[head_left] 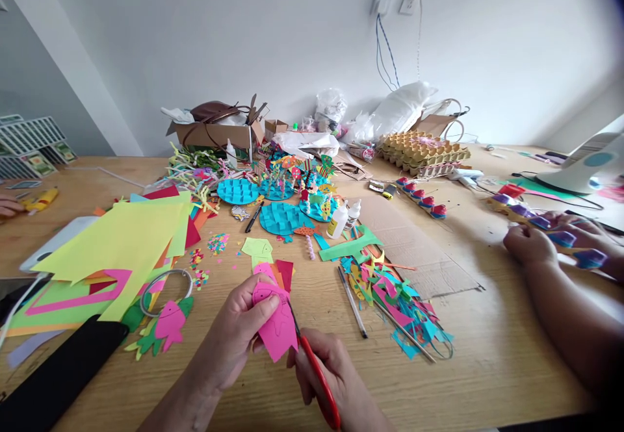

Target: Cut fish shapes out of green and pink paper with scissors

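My left hand point(244, 325) pinches a piece of pink paper point(277, 334) with a fish outline drawn on it. Red-handled scissors point(319, 380) sit in my right hand point(324, 360), and their blades reach the right edge of the paper. Just beyond lie a light-green paper piece point(257, 248) with a drawn outline and a dark-red paper scrap point(284, 275). To the left of my left hand is a cut-out pink fish point(169, 323) on top of green fish shapes point(146, 346). A pen point(351, 302) lies to the right of the scissors.
Colored paper sheets point(117, 237) are stacked at left. Blue paper discs point(283, 217) with paper sea creatures and glue bottles point(337, 221) stand mid-table. Paper scraps point(409, 308) and cardboard point(419, 250) lie at right. Another person's hand point(529, 245) touches a painted egg-carton strip; another hand point(10, 206) shows far left.
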Tool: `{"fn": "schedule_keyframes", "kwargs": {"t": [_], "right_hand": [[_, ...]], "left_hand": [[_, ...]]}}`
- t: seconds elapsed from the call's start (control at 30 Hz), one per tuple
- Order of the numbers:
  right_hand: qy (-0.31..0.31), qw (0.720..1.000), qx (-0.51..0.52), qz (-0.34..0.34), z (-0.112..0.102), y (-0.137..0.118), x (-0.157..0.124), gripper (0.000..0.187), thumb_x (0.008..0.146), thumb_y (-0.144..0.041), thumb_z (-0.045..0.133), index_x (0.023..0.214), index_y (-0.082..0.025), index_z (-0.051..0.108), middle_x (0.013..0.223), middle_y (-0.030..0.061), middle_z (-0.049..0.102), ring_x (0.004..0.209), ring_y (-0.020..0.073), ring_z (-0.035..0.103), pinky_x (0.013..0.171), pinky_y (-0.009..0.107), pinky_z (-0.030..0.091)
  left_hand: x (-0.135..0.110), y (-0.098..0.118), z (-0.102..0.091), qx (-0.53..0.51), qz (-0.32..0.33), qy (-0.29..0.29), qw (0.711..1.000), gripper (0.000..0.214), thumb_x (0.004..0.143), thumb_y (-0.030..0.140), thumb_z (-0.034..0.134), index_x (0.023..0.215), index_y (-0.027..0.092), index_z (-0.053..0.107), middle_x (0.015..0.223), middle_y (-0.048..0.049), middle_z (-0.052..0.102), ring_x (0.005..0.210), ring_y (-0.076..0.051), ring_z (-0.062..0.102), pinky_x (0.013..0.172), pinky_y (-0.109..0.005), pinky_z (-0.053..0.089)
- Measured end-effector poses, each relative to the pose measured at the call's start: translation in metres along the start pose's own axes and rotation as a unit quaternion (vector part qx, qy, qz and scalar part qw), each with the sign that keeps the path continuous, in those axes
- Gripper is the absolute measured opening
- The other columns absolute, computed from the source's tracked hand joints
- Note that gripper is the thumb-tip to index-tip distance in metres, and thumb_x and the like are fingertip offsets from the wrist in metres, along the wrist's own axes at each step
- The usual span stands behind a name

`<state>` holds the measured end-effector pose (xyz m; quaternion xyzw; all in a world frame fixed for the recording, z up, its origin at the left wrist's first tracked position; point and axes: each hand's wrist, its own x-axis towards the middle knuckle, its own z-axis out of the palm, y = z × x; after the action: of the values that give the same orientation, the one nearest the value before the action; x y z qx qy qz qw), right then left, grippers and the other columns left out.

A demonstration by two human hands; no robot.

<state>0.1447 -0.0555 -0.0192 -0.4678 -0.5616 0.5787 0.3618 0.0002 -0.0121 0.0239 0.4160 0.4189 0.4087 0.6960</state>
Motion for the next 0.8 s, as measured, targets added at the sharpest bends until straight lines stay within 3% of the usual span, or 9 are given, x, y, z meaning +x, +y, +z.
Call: {"fn": "schedule_keyframes", "kwargs": {"t": [0.27,0.43,0.63,0.8], "right_hand": [[-0.003,0.994,0.106,-0.04,0.009,0.003,0.002,0.059,0.079,-0.067,0.038,0.069,-0.013,0.059,0.039,-0.0063,0.037,0.035,0.0067,0.03,0.038,0.018,0.025],[0.012,0.987,0.157,-0.014,0.014,0.015,0.002,0.057,0.078,-0.066,0.043,0.07,-0.012,0.059,0.039,-0.0061,0.04,0.032,0.0053,0.029,0.036,0.017,0.022],[0.008,0.985,0.172,-0.013,0.014,0.014,0.002,0.054,0.079,-0.063,0.044,0.075,-0.012,0.061,0.04,-0.0064,0.04,0.033,0.0058,0.033,0.037,0.017,0.025],[0.008,0.985,0.17,-0.006,0.013,0.012,0.001,0.054,0.079,-0.063,0.043,0.075,-0.012,0.062,0.04,-0.0063,0.04,0.034,0.0061,0.033,0.037,0.017,0.025]], "left_hand": [[0.001,-0.007,0.011,0.011,0.03,-0.002,0.999,0.019,0.077,0.03,0.056,0.066,0.019,0.046,0.049,0.0083,0.043,0.041,-0.006,0.033,0.039,-0.017,0.025],[0.0,-0.008,0.012,0.029,0.036,-0.004,0.999,0.021,0.077,0.03,0.057,0.062,0.018,0.047,0.049,0.0078,0.042,0.043,-0.007,0.033,0.043,-0.018,0.027],[-0.001,-0.008,0.011,0.042,0.021,-0.023,0.999,0.02,0.077,0.032,0.057,0.063,0.019,0.049,0.049,0.0069,0.043,0.045,-0.008,0.034,0.045,-0.019,0.027],[0.001,-0.012,0.007,0.101,0.047,-0.003,0.994,0.024,0.077,0.036,0.055,0.062,0.018,0.054,0.051,0.0052,0.042,0.047,-0.01,0.034,0.045,-0.02,0.027]]}}
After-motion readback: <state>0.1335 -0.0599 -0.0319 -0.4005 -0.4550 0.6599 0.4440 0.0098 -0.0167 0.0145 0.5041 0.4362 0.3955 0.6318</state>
